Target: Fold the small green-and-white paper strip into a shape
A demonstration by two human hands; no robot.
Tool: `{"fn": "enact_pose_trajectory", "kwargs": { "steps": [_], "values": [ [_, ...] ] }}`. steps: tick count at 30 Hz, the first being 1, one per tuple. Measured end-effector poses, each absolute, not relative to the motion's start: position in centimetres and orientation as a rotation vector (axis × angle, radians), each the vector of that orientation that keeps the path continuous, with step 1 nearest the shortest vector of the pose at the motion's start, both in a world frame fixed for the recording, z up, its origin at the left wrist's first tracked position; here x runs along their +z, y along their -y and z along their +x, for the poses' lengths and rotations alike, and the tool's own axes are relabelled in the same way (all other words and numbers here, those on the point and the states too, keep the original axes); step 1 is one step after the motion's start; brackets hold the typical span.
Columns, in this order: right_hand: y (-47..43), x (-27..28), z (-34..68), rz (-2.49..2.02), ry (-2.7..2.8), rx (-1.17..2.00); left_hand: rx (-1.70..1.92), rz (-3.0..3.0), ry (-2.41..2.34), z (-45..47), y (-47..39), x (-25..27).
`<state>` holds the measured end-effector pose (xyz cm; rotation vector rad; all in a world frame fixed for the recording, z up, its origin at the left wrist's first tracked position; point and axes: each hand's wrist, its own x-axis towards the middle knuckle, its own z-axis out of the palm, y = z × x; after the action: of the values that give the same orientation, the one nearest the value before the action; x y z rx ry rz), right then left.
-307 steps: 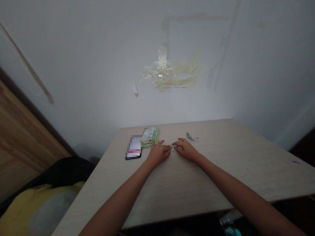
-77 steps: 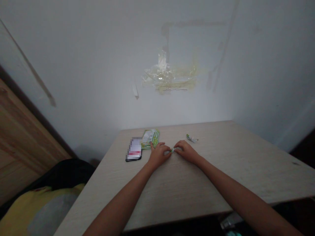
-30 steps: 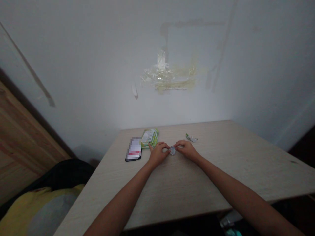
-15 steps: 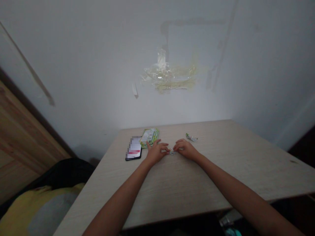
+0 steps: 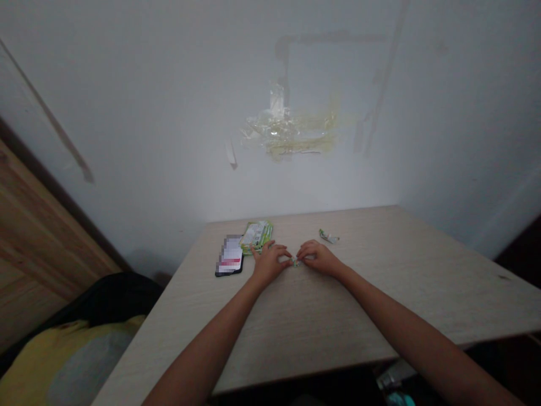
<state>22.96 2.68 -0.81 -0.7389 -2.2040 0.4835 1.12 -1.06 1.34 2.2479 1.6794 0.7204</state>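
Between my two hands, on or just over the table, is a small crinkled wrapper (image 5: 296, 262), pale with bits of green. My left hand (image 5: 270, 262) pinches its left end with thumb and forefinger, the other fingers loosely bent. At the right end, the fingertips of my right hand (image 5: 318, 257) are closed on it too. Fingers cover part of the wrapper, and its details are too small to make out. Just beyond my left hand lies a green and white packet (image 5: 257, 233). A phone (image 5: 230, 255) with a lit, blurred-out screen rests beside that packet.
A crumpled green and silver scrap of wrapper (image 5: 328, 237) lies beyond my right hand. The pale wooden table (image 5: 329, 316) meets a white wall (image 5: 169, 113) with old tape on it. To the left is a yellow and grey cushion (image 5: 71, 361).
Both hands stay almost in place, with slight finger movement. The small wrapper between them has turned or folded a little, now showing more green.
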Motion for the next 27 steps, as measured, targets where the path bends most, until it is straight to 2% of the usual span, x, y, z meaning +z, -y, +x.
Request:
{"fn": "enact_pose_trajectory", "kwargs": {
  "steps": [19,27],
  "values": [
    [-2.41,-0.18,23.3,-0.753,2.383,0.322,0.654,2.597,-1.557,0.66,1.3,1.38],
    [-2.45,-0.3,23.46,-0.717,2.389,0.343,0.675,2.502,-1.649,0.81,0.96,0.87]
  ]
}}
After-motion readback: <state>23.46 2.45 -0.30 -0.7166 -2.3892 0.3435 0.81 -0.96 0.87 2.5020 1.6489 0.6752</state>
